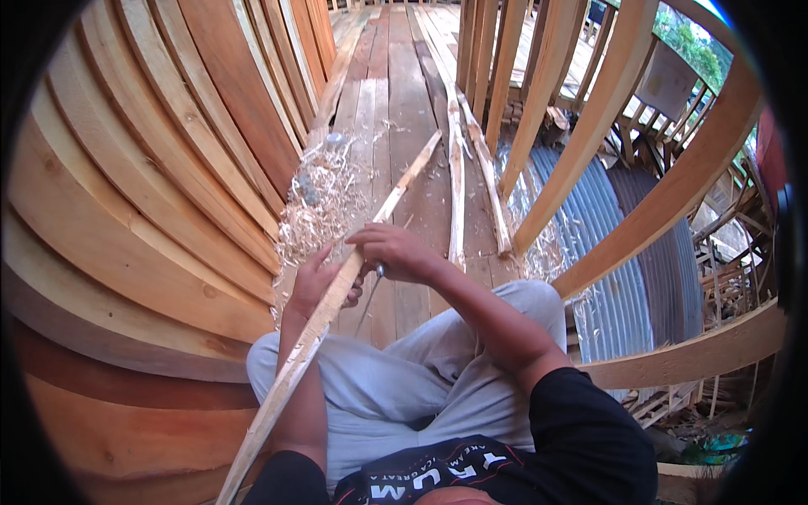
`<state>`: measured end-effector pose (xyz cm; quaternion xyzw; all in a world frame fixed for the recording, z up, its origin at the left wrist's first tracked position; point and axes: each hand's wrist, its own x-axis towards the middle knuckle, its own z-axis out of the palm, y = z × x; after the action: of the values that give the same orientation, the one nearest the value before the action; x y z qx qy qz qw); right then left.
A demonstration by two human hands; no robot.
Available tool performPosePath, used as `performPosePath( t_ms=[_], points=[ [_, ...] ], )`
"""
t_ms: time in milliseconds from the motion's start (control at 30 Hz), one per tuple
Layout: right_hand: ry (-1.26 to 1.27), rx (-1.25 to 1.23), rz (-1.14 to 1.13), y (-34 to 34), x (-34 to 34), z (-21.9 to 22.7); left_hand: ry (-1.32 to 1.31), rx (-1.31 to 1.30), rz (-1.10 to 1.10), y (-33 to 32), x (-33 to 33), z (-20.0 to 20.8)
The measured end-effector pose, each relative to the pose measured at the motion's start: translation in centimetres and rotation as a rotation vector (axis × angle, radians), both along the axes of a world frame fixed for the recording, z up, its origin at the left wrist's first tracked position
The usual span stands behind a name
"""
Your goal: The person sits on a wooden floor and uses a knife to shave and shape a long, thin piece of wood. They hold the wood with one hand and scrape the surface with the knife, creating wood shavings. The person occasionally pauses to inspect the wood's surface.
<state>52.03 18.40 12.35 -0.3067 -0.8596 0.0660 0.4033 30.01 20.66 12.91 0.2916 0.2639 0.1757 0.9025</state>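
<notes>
A long, pale wooden strip (316,326) slants from the lower left up over my lap, its far end above the plank floor. My left hand (311,284) is wrapped around the strip from below, fingertips showing on its right side. My right hand (396,251) is closed over the strip a little farther up, its fingers bent across the top face. Below my right hand is a thin tool with a shiny metal collar (380,270) and a narrow, blade-like part pointing down. Its handle is mostly hidden, and which hand bears it is unclear.
Curly wood shavings (316,202) lie on the plank floor (408,101) ahead, beside upright boards (168,194) on the left. Two long strips (455,181) rest ahead to the right. Posts (581,143) line the right edge, with corrugated metal sheets (589,252) below.
</notes>
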Motion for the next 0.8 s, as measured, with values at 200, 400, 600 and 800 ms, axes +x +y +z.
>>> performPosePath(
  t_ms=[200,400,600,800],
  points=[
    [0.010,0.033,-0.128,-0.6,-1.0,2.8,-0.083,0.070,0.158,-0.4,-2.2,0.1],
    [0.211,-0.056,-0.331,2.5,-2.1,6.8,0.077,0.202,0.251,-0.1,-6.6,0.1],
    [0.408,-0.168,-0.406,5.0,0.1,11.6,0.432,0.677,0.580,-14.0,-10.0,7.5],
    [0.399,-0.052,-0.642,7.6,2.4,16.4,0.489,0.736,0.975,-24.6,-18.3,9.8]
  ],
)
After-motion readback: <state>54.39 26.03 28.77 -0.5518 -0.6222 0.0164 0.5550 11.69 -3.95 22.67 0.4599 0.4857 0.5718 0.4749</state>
